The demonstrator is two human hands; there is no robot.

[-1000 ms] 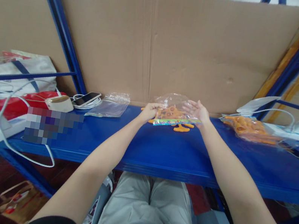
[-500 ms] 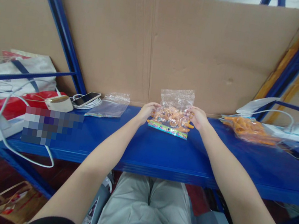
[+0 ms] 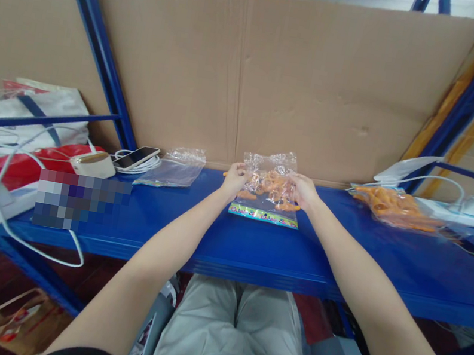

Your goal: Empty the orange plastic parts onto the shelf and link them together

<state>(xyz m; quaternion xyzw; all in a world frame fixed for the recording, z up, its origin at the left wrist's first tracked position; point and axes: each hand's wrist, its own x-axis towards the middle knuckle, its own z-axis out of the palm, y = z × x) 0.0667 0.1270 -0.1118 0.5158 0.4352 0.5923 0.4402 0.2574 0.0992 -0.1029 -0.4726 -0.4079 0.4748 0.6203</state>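
Observation:
A clear plastic bag (image 3: 269, 183) with orange toy pieces inside and a colourful strip along its near edge lies on the blue shelf (image 3: 252, 247). My left hand (image 3: 235, 177) pinches the bag's left side. My right hand (image 3: 303, 190) grips its right side. Both hands are closed on the bag, which rests partly on the shelf with its upper part crumpled between them.
An empty clear bag (image 3: 175, 167) lies left of it, beside a phone (image 3: 137, 156) on coiled white cable. A heap of orange toys (image 3: 389, 204) sits at the right. Red and white bags (image 3: 23, 123) fill the left. A cardboard sheet (image 3: 281, 76) backs the shelf.
The bag was held upright half a second ago; now it is lowered and crumpled, its colourful strip flat on the shelf nearer me. My hands moved closer together.

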